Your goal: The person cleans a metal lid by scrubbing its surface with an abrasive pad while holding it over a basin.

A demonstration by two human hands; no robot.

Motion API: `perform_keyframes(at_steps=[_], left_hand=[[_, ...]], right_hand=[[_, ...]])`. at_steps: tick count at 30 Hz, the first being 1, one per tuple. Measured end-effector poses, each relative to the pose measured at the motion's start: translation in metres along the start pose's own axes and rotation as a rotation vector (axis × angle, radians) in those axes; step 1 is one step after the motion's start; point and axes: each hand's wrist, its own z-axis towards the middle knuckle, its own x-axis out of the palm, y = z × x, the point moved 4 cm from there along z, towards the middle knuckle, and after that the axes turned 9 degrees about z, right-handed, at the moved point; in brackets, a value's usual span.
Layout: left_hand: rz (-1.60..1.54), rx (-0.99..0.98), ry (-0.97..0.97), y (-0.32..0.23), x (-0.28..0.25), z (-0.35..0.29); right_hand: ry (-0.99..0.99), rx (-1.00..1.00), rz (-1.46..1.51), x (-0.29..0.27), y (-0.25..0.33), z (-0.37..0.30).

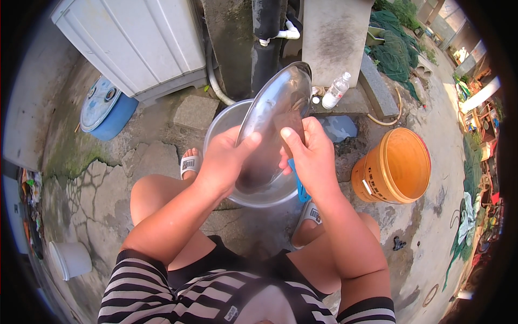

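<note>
I squat over a round metal basin (221,121) that stands on the cracked concrete between my feet. My left hand (224,159) grips the left edge of a shiny oval metal plate (278,100), which is held tilted on edge above the basin. My right hand (307,154) presses on the plate's lower right face, thumb up. A blue strip (300,186), partly hidden, shows just under my right hand.
An orange bucket (396,167) stands at the right. A plastic bottle (335,90) lies on a concrete step behind the basin. A white machine (135,40), a blue drum lid (102,105) and black pipes (265,48) are at the back. A white tub (70,259) sits lower left.
</note>
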Motion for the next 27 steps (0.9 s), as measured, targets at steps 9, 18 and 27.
perform_keyframes(at_steps=[9,18,27], left_hand=[[-0.198,-0.225,0.176,0.006,0.0,-0.002],[-0.065,-0.106,0.156,0.007,-0.001,0.003],[0.497,0.068,-0.074,0.02,-0.03,0.018]], right_hand=[[-0.039,-0.342,-0.562,-0.018,-0.005,0.002],[0.149,-0.12,-0.274,-0.009,-0.025,0.004],[0.103,-0.101,-0.145,-0.013,-0.028,0.012]])
